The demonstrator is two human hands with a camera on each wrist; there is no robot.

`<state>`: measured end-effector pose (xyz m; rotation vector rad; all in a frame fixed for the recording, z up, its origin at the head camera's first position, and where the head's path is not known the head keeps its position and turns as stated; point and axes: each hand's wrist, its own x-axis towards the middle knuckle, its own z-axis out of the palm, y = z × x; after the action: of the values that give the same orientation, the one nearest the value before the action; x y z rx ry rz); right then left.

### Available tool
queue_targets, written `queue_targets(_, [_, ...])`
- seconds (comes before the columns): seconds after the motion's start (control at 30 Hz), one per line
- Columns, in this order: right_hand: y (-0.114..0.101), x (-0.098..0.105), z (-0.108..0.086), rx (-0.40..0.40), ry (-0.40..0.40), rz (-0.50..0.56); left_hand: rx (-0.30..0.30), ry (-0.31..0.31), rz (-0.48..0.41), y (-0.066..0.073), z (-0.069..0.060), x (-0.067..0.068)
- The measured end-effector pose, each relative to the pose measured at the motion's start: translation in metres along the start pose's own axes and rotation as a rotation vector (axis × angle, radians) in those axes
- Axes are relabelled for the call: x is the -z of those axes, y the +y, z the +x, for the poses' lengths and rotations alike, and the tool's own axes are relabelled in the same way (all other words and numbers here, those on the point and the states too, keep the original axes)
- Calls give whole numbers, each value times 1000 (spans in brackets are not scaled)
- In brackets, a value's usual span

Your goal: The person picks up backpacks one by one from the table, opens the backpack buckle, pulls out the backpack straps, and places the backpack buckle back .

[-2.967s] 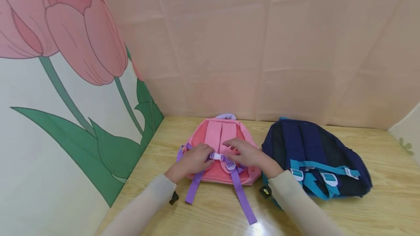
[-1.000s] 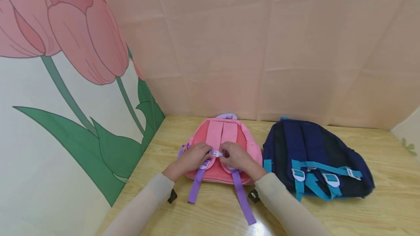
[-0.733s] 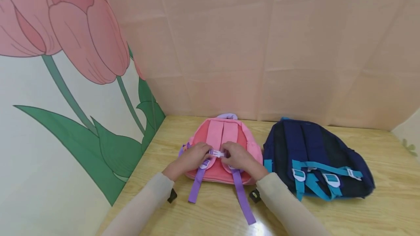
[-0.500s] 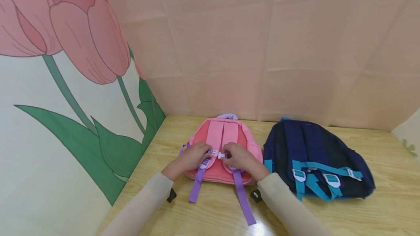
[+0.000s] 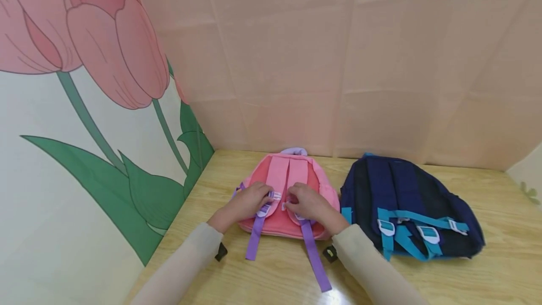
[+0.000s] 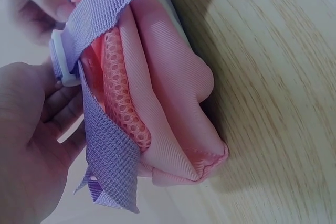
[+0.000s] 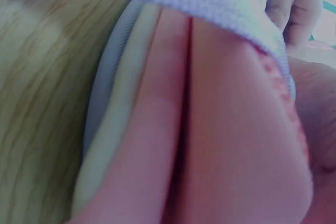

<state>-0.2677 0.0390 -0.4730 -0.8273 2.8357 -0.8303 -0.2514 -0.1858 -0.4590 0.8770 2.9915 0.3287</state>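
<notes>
A pink backpack (image 5: 277, 168) with purple straps lies on the table, its shoulder straps facing up. Over its middle, the left hand (image 5: 250, 200) pinches one half of a white plastic buckle (image 5: 276, 196). Opposite, the right hand (image 5: 308, 201) pinches the other buckle half (image 5: 284, 206), mostly covered by its fingers. The halves are apart. In the left wrist view, a purple strap (image 6: 113, 9) runs through a white slider (image 6: 64, 59) beside the left hand (image 6: 31, 124). Pink fabric (image 7: 231, 119) fills much of the right wrist view, with the right hand (image 7: 320, 114) at its edge.
A navy backpack (image 5: 381, 178) with teal straps lies to the right, close to the pink one. The wooden table (image 5: 254, 281) meets a peach cloth backdrop (image 5: 296, 60) behind. A tulip-painted panel (image 5: 55, 178) stands on the left.
The right hand came down onto the buckle between three and one seconds ago. Since then the buckle halves have slid apart, one staying in each hand.
</notes>
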Motion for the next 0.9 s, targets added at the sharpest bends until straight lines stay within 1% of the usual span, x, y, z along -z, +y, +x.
queue_targets(0.13, [-6, 1, 1, 32, 46, 25, 2, 8, -26, 0, 1, -1])
queue_targets(0.27, [-12, 1, 3, 52, 66, 37, 0, 8, -24, -1, 2, -2])
queue_targets(0.37, [-14, -1, 6, 38, 66, 37, -4, 10, -30, -1, 2, -2])
queue_targets(0.5, [-15, -5, 8, 16, 69, 44, -2, 10, -65, -2, 2, -3])
queue_targets(0.77, [-15, -7, 9, 26, 102, 54, 25, 11, -166, -6, 2, -4])
queue_targets(0.9, [-15, -9, 9, 0, 96, 77, 44, 12, -170, -7, 1, -3])
